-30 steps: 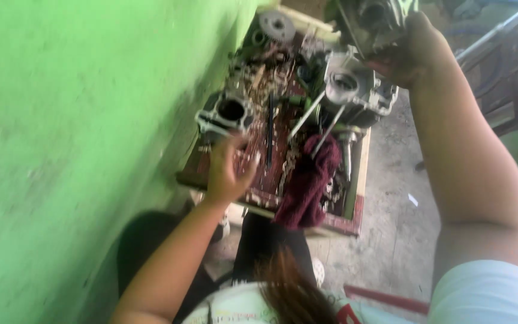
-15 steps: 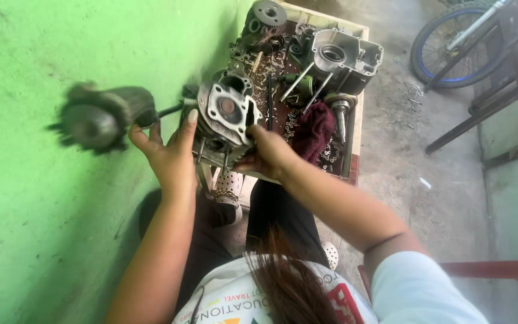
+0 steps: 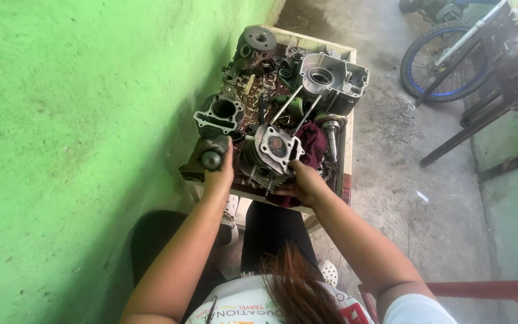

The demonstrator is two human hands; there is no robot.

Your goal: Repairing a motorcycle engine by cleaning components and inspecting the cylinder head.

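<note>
While a green wall closes off the left side, a low wooden tray on the concrete floor is crowded with greasy engine parts: a grey crankcase half at the far right, a toothed gear at the far end, a second finned cylinder on the left, a shaft and a dark red rag on the right. Two long studs slant across the middle, just behind the work. A bicycle wheel stands well apart at upper right.

A finned engine cylinder sits at the near edge of the tray, between the two hands. The right hand cups it from the near right side, fingers curled onto its fins. Its bore axis tilts up toward the camera, the round opening facing up and slightly toward the person. The left hand is closed around a dark cylindrical part just left of the cylinder, its round end pointing up.
</note>
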